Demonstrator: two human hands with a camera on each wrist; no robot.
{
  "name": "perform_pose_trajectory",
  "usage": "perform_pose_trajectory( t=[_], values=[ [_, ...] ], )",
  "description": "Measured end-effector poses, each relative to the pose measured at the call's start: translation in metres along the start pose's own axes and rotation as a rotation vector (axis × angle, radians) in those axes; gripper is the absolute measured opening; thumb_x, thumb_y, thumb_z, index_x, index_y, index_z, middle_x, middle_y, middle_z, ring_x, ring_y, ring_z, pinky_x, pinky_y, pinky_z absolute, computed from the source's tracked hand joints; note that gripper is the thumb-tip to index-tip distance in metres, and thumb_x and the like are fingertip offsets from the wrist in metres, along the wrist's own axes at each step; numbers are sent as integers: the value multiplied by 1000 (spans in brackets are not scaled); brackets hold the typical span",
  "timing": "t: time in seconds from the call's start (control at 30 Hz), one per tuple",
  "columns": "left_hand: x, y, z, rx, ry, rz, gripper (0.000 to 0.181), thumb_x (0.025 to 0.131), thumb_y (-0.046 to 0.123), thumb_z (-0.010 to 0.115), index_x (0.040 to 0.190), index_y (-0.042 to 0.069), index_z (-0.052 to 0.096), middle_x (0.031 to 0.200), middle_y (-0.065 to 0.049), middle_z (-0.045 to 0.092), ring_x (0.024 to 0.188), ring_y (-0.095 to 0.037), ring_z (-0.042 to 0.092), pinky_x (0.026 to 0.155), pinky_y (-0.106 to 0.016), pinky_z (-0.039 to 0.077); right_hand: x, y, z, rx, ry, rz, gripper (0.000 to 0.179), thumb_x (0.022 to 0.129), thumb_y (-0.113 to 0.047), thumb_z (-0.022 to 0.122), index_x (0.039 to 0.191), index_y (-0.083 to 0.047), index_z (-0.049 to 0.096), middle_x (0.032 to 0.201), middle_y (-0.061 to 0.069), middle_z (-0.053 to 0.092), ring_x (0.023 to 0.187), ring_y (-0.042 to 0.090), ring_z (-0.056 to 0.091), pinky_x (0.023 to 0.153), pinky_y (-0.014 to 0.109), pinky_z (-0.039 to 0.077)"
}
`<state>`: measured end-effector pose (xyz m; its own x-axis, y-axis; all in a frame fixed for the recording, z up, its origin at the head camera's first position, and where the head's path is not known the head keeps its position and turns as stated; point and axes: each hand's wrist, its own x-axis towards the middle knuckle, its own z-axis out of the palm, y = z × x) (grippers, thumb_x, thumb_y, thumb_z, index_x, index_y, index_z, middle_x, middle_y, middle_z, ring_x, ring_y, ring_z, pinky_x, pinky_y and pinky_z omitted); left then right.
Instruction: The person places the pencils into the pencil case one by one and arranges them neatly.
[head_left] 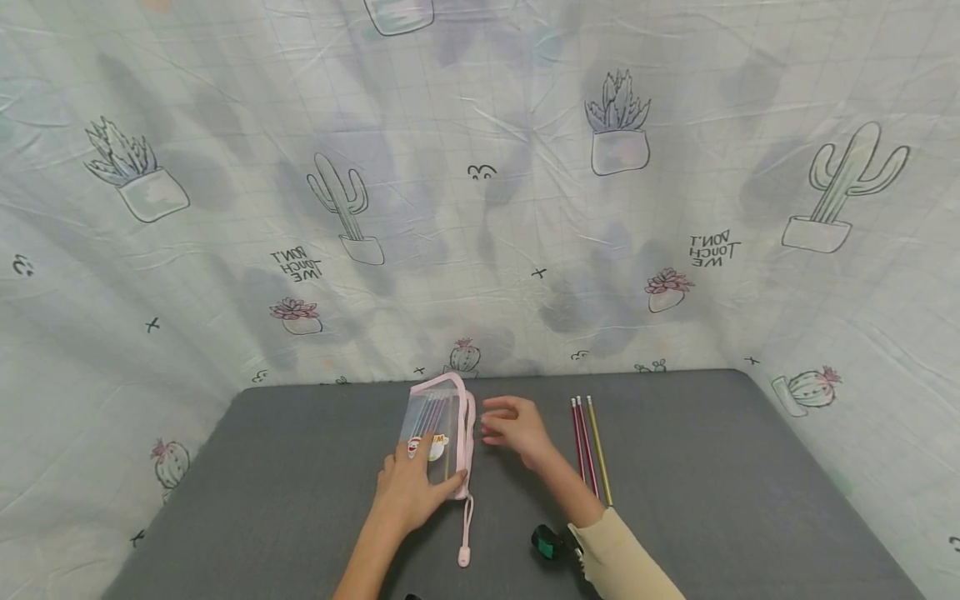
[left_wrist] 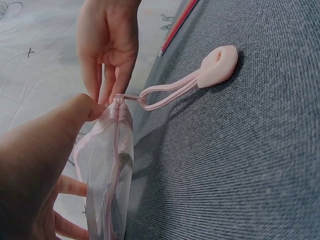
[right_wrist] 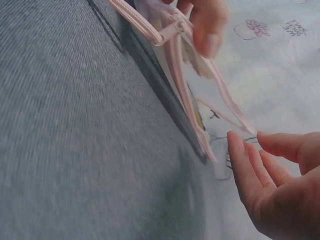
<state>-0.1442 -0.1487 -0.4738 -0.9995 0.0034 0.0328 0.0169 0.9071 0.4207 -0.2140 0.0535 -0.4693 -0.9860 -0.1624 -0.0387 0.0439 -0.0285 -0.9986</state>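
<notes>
While the left hand [head_left: 411, 492] grips the pouch [head_left: 444, 421], the right hand [head_left: 519, 429] hovers beside it

Where the pouch lies on the grey table [head_left: 735, 483], just left of centre, its pink-trimmed edges stand parted. Clear sides; slim sticks [head_left: 426, 414] show inside. Left thumb bent over the zip edge at the near end, fingers spread along the clear face: grasping. Right fingers loosely bent, thumb apart, holding nothing, close to the rim; contact cannot be told. Pink zip cord [head_left: 464, 557] trails toward the person. Beyond the right forearm, well apart from the pouch: two red pencils [head_left: 588, 446] and one yellow pencil [head_left: 599, 450], side by side, pale ends pointing away. Cream sleeve [head_left: 626, 557] on right arm. Cactus-print cloth [head_left: 480, 225] behind.
</notes>
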Motion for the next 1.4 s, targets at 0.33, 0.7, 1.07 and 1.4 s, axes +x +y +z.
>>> perform_pose_trajectory(
  t=[0.33, 0.7, 1.07, 1.4],
  values=[
    [-2, 2, -1, 0, 11, 11, 89, 88, 62, 73, 153, 5, 51, 139, -40, 50, 124, -59, 52, 100, -71, 43, -12, -6, -23, -37, 34, -52, 33, 97, 12, 63, 129, 20, 60, 114, 38, 69, 87, 24, 75, 76, 40, 64],
    [-3, 1, 1, -1, 11, 7, 89, 87, 62, 73, 152, 5, 52, 139, -41, 50, 124, -59, 52, 99, -71, 43, -23, -10, -41, -150, 128, -84, 30, 94, 12, 68, 124, 16, 66, 106, 29, 74, 97, 42, 75, 76, 46, 64],
    [-1, 0, 0, -12, 5, 8, 89, 88, 62, 73, 154, 5, 51, 141, -42, 48, 125, -60, 51, 101, -71, 42, -23, -10, -60, -256, 184, -156, 29, 93, 11, 70, 121, 17, 66, 105, 31, 74, 90, 44, 76, 72, 47, 63],
    [-2, 0, 0, -14, 3, 10, 89, 88, 62, 73, 154, 5, 51, 141, -42, 48, 127, -61, 50, 101, -72, 42, -26, -13, -80, -390, 238, -130, 33, 94, 6, 73, 126, 10, 68, 110, 27, 75, 91, 42, 75, 74, 45, 63]
  ],
)
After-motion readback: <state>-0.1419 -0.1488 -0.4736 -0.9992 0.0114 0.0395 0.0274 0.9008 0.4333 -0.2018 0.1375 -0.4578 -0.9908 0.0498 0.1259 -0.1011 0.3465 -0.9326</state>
